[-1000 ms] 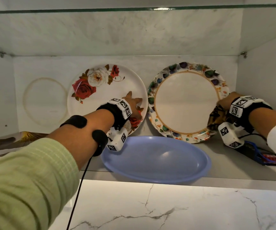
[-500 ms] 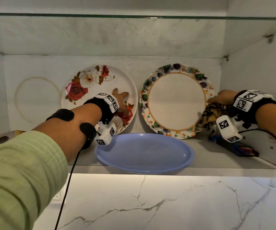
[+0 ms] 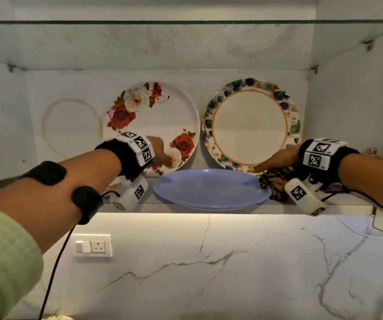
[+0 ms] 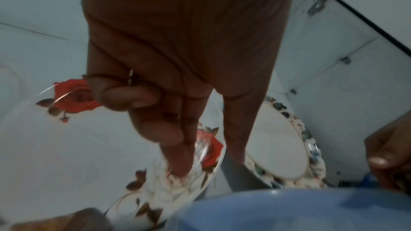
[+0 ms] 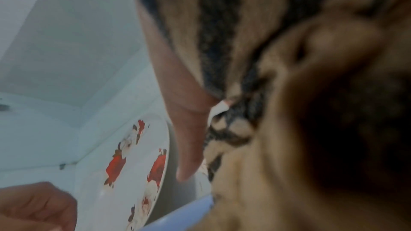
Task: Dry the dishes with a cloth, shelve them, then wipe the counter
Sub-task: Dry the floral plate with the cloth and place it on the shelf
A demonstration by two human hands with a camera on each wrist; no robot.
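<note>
Green sleeve (image 3: 3,262), blk wristbands (image 3: 125,155) (white tags).

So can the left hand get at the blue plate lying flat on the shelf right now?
Probably yes. The left hand rests on the rose plate, right beside the blue plate, whose near left rim lies uncovered with nothing between them.

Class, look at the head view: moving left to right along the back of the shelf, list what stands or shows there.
Faint ring mark → rose plate → leaf-bordered plate.

Left hand (image 4: 177,59) fingertips (image 4: 180,162) on rose plate (image 4: 66,155) (blurred), blue plate (image 4: 289,212) below
</note>
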